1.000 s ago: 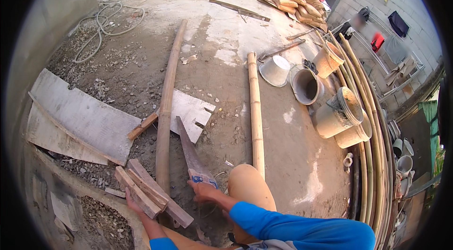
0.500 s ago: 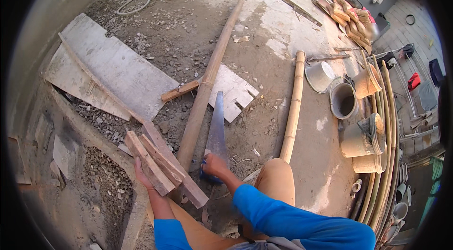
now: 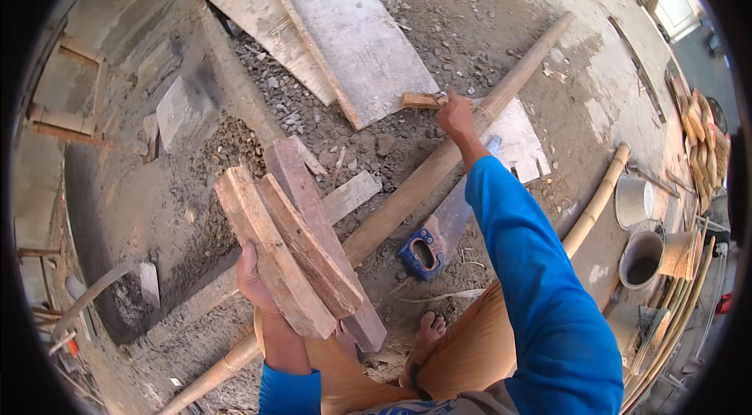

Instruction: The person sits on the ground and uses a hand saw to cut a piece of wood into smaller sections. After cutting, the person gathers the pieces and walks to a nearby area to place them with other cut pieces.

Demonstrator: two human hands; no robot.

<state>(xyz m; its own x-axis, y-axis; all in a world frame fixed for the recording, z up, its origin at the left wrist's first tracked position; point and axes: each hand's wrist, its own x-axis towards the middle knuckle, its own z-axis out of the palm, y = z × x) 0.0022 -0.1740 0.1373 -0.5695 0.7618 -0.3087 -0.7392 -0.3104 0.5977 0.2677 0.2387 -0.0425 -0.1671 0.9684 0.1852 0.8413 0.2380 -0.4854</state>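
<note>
the left grip (image 3: 258, 287) cradles stiff-looking, probably hefty wooden pieces (image 3: 274, 252) left of centre, best held mid-length, while the right grip (image 3: 457, 117) clasps a likely lighter wood stub (image 3: 420, 100) at upper centre.

**Bright blue among dusty browns around a saw (image 3: 456, 219)**

The saw's handle (image 3: 405, 253) is blue, its blade (image 3: 460, 215) dull grey. Left of the saw, the wood pieces (image 3: 270, 254) are reddish brown with paler patches. To its right, a sleeve (image 3: 540, 250) is bright blue; below it, trousers (image 3: 474, 337) are tan-orange. Beyond it, a bamboo pole (image 3: 419, 188) is dusty brown, a board (image 3: 364, 23) blotchy pale grey.
</note>
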